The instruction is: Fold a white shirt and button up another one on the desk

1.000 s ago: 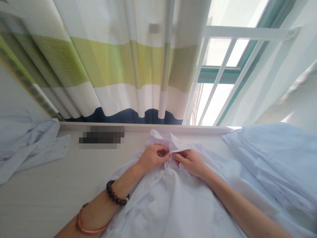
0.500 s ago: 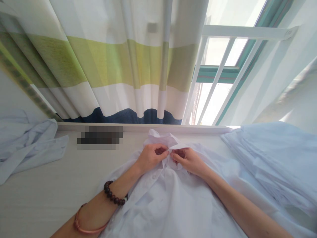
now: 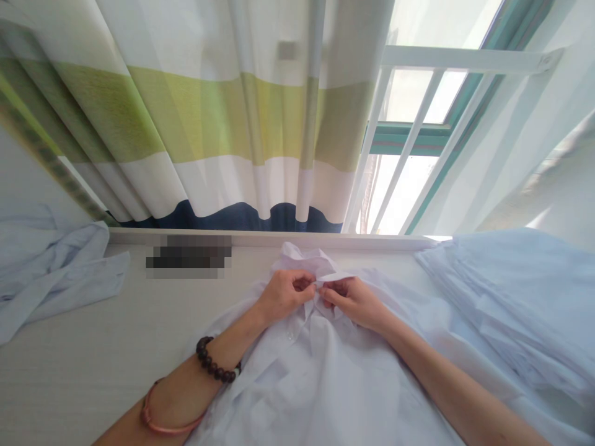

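A white button-up shirt (image 3: 344, 371) lies spread in front of me, its collar (image 3: 304, 257) toward the far edge of the surface. My left hand (image 3: 286, 296) pinches the front edge of the shirt just below the collar. Close beside it, my right hand (image 3: 351, 300) pinches the opposite front edge, with the fingertips of both hands nearly touching. Whatever lies right between the fingertips is too small and covered to make out. A button (image 3: 290, 336) shows on the placket below my left hand.
Folded white cloth (image 3: 515, 291) is stacked at the right. A crumpled white garment (image 3: 60, 272) lies at the left on the pale surface (image 3: 93, 371). A blurred-out dark object (image 3: 188, 255) sits near the back ledge. Behind hang striped curtains (image 3: 209, 118) and a white railing (image 3: 465, 60).
Both hands stay at the collar with almost no movement. The shirt front below my left hand has shifted slightly.
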`<state>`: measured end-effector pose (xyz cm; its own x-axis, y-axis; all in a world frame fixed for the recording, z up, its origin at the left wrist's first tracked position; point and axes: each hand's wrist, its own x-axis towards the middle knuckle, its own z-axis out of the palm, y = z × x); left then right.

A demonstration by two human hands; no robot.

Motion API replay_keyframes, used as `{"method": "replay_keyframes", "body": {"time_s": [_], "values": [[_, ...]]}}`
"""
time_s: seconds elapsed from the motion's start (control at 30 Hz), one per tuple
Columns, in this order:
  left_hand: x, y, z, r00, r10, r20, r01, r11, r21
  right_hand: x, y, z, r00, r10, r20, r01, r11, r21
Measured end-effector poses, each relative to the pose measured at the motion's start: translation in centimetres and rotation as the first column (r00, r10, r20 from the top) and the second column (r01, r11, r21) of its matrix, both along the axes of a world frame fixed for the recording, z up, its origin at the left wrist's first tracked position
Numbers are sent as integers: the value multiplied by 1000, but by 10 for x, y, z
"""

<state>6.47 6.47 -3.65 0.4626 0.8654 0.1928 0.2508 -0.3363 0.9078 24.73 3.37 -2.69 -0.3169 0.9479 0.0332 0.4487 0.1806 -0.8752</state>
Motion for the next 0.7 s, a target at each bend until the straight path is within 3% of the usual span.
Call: {"method": "replay_keyframes", "body": {"time_s": [0.23,0.4,0.7], "values": [[-5,6,0,998,-66,-4,66,994,-88,3,2,-4,998,24,-62,-26,999,-24],[-7,8,-2,995,-96,25,99,987,-127,6,2,-2,999,38,-1,-38,999,4],[-4,4,0,994,-105,-41,103,993,-50,1,-1,-2,998,-9,57,5,997,78]]}}
